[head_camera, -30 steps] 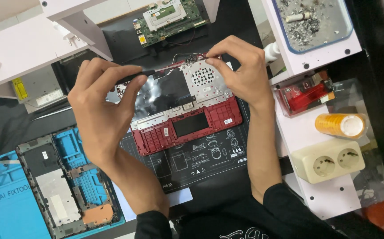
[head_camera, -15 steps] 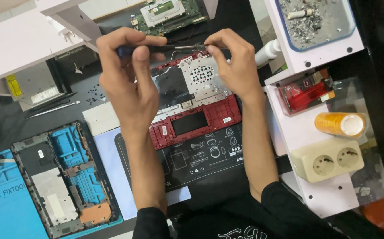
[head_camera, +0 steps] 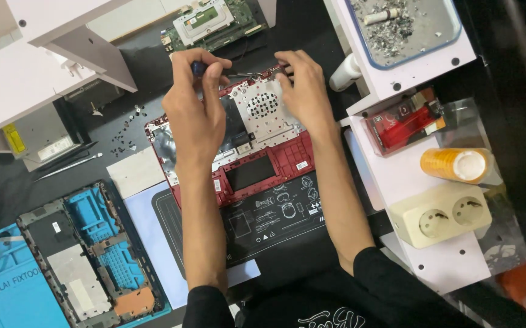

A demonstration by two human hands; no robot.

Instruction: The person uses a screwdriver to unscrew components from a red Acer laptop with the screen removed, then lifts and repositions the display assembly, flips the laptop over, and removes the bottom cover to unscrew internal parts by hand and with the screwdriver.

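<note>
Red laptop chassis: opened, lying tilted near the middle of the black table, partly over a dark work mat with white diagrams; red plastic frame, silvery metal plate with a round perforated patch, dark rectangular cut-out toward the near edge.
Left hand: over the chassis's far edge, fingers clenched round a dark-handled screwdriver, shaft pointing toward the right hand.
Right hand: resting on the chassis's far right corner, fingertips pinched at the rim beside the screwdriver tip; whether anything is held there, cannot tell.
Green circuit board: at the table's far edge, just beyond both hands.
Loose screws: scattered dark specks left of the chassis.
Blue-framed laptop shell: near left corner, apart from the chassis.
White double socket: right side, on a white shelf.
Orange tape roll: just beyond the socket.
Red lighter case: further along the same shelf.
</note>
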